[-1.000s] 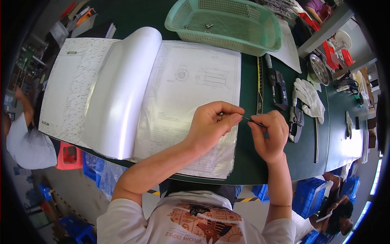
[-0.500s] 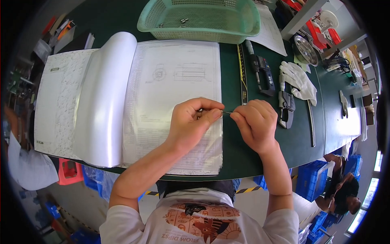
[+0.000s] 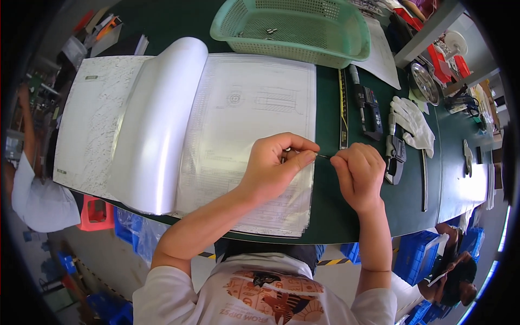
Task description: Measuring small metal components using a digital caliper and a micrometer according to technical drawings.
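Observation:
My left hand is closed in a pinch above the right edge of an open binder page. A small metal part sits between its fingertips, mostly hidden by them. My right hand is closed in a fist to the right, over the green table. It grips a thin metal pin, which spans the short gap to my left fingertips. Whether the pin's tip is inside the small part cannot be made out. Line drawings of a round part and a sectioned part show on the page.
A green plastic basket holding several small metal pieces stands beyond the binder. Rightward lie a steel ruler, two digital micrometers, a white glove and a metal bowl. Other people sit at far left and lower right.
The whole scene has shifted right in the picture as the view turned. Both hands keep nearly the same pose, with the pin still between them.

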`<control>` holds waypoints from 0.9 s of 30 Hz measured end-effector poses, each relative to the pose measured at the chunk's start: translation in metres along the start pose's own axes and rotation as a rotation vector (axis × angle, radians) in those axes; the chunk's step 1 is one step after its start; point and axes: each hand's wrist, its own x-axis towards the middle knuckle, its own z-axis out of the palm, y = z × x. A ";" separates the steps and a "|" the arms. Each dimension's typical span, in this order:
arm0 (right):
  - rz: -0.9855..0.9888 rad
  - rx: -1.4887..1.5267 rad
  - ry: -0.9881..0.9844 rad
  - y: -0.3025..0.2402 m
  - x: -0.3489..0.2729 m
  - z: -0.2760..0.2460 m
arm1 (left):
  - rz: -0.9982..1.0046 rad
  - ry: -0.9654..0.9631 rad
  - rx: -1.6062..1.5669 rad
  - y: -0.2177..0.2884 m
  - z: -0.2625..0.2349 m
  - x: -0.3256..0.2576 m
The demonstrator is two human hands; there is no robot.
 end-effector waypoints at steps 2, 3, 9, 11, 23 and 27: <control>0.054 -0.016 -0.056 0.002 -0.002 0.002 | 0.033 0.006 0.027 -0.003 -0.001 0.001; 0.070 -0.017 -0.059 0.001 -0.001 0.002 | 0.026 0.020 0.039 -0.002 -0.001 0.001; -0.028 -0.013 0.017 -0.004 0.005 0.002 | -0.048 0.022 0.033 0.000 -0.002 -0.001; -0.018 -0.014 -0.013 0.002 0.001 0.002 | -0.042 -0.029 0.073 -0.001 -0.002 -0.002; 0.036 0.042 -0.065 -0.002 0.006 -0.001 | 0.043 0.032 0.048 -0.005 0.000 0.000; 0.170 0.124 0.061 -0.004 0.004 0.003 | 0.019 0.069 0.014 -0.002 0.000 0.002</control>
